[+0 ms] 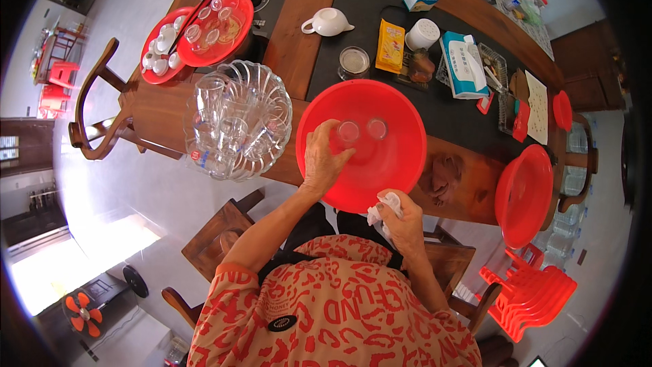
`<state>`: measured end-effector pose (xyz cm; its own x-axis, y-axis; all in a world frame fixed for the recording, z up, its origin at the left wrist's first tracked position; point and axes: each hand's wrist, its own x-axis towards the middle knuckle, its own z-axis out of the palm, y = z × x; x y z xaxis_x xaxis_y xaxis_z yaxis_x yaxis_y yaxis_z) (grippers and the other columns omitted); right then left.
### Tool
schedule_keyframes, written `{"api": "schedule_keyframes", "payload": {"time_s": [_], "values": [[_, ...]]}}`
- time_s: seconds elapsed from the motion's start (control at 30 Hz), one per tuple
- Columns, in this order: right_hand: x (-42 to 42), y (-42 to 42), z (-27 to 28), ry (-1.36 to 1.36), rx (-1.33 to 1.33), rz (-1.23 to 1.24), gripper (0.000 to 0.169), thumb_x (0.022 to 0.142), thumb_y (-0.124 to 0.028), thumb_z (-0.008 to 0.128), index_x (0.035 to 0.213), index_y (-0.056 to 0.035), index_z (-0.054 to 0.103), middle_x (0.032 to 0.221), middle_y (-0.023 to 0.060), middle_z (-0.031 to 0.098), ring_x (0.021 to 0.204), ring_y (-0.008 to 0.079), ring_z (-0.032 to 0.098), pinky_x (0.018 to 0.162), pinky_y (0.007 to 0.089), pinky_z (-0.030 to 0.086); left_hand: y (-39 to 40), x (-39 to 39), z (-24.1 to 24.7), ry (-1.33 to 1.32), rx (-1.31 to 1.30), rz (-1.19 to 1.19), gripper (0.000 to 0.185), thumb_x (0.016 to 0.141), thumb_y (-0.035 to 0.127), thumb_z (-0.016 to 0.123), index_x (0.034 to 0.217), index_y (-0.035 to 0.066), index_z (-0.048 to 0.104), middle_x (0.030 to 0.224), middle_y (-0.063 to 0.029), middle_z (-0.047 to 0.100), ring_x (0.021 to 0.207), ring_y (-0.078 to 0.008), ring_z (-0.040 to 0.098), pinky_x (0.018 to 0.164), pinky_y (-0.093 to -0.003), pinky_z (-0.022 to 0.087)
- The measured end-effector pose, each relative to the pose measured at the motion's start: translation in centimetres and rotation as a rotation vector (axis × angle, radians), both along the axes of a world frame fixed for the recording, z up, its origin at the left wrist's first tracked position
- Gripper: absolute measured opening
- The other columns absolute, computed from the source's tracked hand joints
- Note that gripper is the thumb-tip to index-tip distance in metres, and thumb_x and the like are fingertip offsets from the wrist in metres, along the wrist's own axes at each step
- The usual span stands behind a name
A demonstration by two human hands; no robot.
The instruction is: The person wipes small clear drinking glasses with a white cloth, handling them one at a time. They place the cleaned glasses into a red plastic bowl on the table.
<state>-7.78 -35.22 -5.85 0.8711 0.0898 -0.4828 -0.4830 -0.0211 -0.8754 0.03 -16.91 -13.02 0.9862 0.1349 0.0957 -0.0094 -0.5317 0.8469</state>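
A large red plastic basin [392, 173] rests at the table's near edge, right before me. Two small clear glass cups, a left one [349, 131] and a right one [377, 129], are inside it. My left hand [326, 158] reaches over the basin's left side, thumb and fingers spread beside the left cup. Whether the fingertips touch that cup is hard to tell. By the basin's near rim, my right hand [402, 219] grips a crumpled white tissue or cloth [392, 203].
Left of the basin, a fluted glass bowl [277, 137] holds several drinking glasses [234, 130]. Beyond it are red basins with small glasses [211, 36] and white teaware [165, 41]. A white teapot [328, 22], a lidded glass jar [354, 62] and a tissue pack [463, 65] stand farther back. Another red basin [524, 196] is at right.
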Motion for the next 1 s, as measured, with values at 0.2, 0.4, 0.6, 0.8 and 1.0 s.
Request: {"api": "schedule_keyframes", "payload": {"time_s": [0.2, 0.4, 0.6, 0.8, 1.0], "values": [[0.7, -0.2, -0.4, -0.047, -0.027, 0.031, 0.017, 0.086, -0.006, 0.063, 0.101, -0.0002, 0.06, 0.083, -0.001, 0.059, 0.071, 0.004, 0.052, 0.061, 0.0187, 0.042, -0.8, 0.6, -1.3, -0.011, 0.005, 0.036, 0.061, 0.059, 0.002, 0.076, 0.114, 0.006, 0.05, 0.112, -0.0144, 0.056, 0.099, -0.0363, 0.051, 0.084, -0.0422, 0.044], [1.3, 0.3, -0.4, -0.035, 0.028, 0.062, 0.016, 0.085, -0.004, 0.063, 0.101, -0.0004, 0.06, 0.082, -0.002, 0.058, 0.069, 0.0034, 0.051, 0.06, 0.0184, 0.041, -0.8, 0.7, -1.5, 0.009, -0.01, 0.055, 0.064, 0.059, -0.001, 0.074, 0.117, 0.006, 0.047, 0.112, -0.016, 0.053, 0.1, -0.0394, 0.05, 0.085, -0.0442, 0.044], [1.0, 0.1, -1.7, 0.0, 0.091, 0.042, 0.017, 0.086, 0.002, 0.057, 0.103, 0.0039, 0.056, 0.079, 0.0063, 0.062, 0.07, 0.0097, 0.058, 0.062, 0.023, 0.047, -0.6, 0.3, -2.1, -0.051, -0.028, 0.037, 0.067, 0.059, -0.004, 0.071, 0.12, 0.002, 0.043, 0.114, -0.0207, 0.048, 0.107, -0.0403, 0.047, 0.09, -0.0432, 0.043], [1.1, -1.6, -2.0, -0.117, -0.067, 0.019, 0.012, 0.086, 0.0, 0.058, 0.098, 0.0022, 0.058, 0.081, 0.0024, 0.058, 0.07, 0.0073, 0.054, 0.064, 0.0228, 0.046, -0.3, -0.9, -0.7, 0.089, -0.07, -0.014, 0.083, 0.061, -0.004, 0.068, 0.135, 0.0, 0.029, 0.128, -0.0231, 0.037, 0.117, -0.0417, 0.042, 0.096, -0.0416, 0.041], [1.5, -3.9, -2.1, -0.13, -0.125, -0.135, 0.008, 0.088, -0.006, 0.058, 0.093, 0.0007, 0.06, 0.078, 0.0008, 0.059, 0.068, 0.0063, 0.053, 0.061, 0.0217, 0.044, 1.4, -3.6, 2.8, -0.17, 0.152, 0.002, 0.071, 0.065, 0.001, 0.068, 0.13, 0.0, 0.037, 0.125, -0.0208, 0.038, 0.116, -0.039, 0.039, 0.098, -0.0439, 0.036]]}}
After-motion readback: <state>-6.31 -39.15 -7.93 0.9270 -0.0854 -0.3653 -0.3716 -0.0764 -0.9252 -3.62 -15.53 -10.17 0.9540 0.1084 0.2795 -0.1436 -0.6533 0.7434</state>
